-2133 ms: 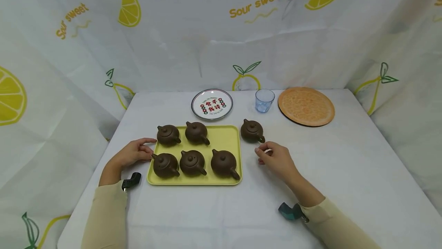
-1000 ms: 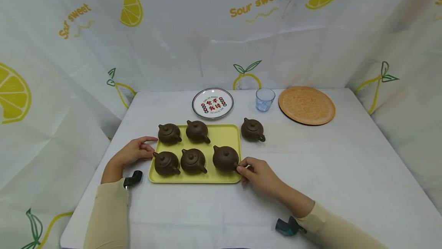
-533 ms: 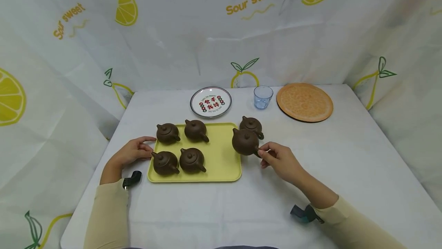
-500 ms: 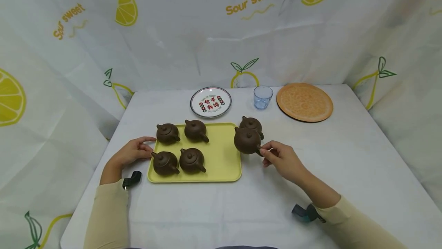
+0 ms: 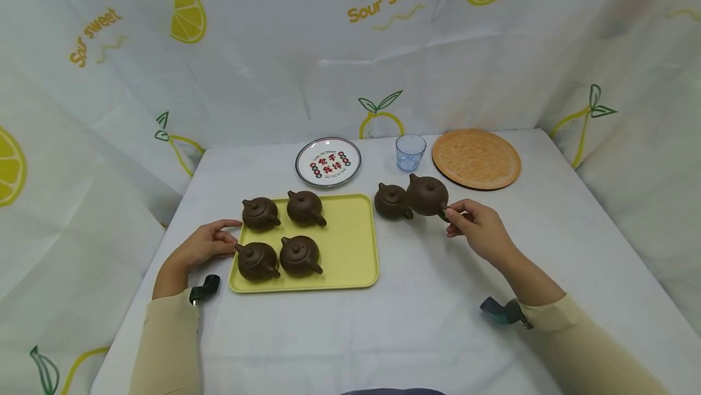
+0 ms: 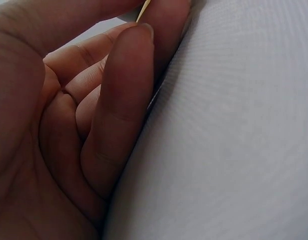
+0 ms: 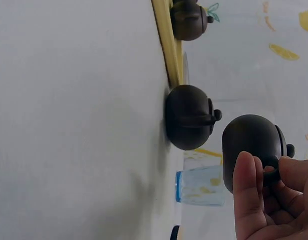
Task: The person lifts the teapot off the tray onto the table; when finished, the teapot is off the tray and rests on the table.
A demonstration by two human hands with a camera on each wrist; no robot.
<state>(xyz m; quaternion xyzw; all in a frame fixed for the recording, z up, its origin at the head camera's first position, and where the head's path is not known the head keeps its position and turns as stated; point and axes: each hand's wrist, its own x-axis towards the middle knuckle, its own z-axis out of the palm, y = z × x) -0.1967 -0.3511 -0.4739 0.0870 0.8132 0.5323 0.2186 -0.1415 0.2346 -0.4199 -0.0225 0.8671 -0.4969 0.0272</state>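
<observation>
My right hand (image 5: pixel 482 230) pinches the handle of a dark brown clay teapot (image 5: pixel 427 195) between thumb and fingers. In the right wrist view that lidded teapot (image 7: pixel 251 140) is held up off the white table. Just left of it another brown teapot (image 5: pixel 390 201) stands on the table. At the left, my left hand (image 5: pixel 202 246) holds the edge of a yellow tray (image 5: pixel 350 249); in the left wrist view a sliver of its rim (image 6: pixel 142 11) shows between the fingers. Several matching teapots (image 5: pixel 300 255) stand on the tray's left and middle part.
Along the back of the table sit a white plate (image 5: pixel 328 162) with red characters, a blue clear glass (image 5: pixel 411 153) and a round tan board (image 5: pixel 476 159). A white cloth (image 5: pixel 306 78) printed with lemons hangs behind. Dark wrist cameras (image 5: pixel 205 289) jut from both sleeves.
My right hand took the front right teapot by its handle, lifted it off the tray and carried it right, past the teapot on the table. My left hand stays at the tray's edge.
</observation>
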